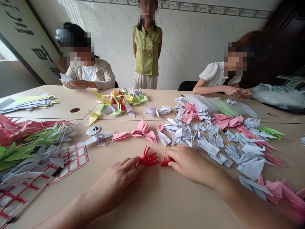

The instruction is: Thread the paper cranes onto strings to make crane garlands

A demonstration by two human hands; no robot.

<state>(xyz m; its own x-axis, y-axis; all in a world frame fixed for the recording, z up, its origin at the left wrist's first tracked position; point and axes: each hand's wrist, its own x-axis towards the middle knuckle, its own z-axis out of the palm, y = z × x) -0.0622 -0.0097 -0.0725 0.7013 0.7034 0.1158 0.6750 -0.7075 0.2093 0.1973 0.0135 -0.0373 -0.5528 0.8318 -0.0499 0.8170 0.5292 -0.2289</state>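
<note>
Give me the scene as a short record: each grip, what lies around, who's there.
left grip: holding splayed red paper
right grip: pinching a red folded piece
just beyond: pink folded paper
right side: many pale folded papers, some pink
left side: red-gridded sheet, partly under folded papers
far side: two seated people, one standing person

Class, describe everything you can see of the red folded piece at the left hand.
The red folded piece looks like bright red paper, creased into narrow layers that fan out, with pointed tips angled upward. The left hand's fingers hold it and hide its left end. It sits at the near side of the table, left of the right hand. Whether it touches the tabletop is unclear.
</note>
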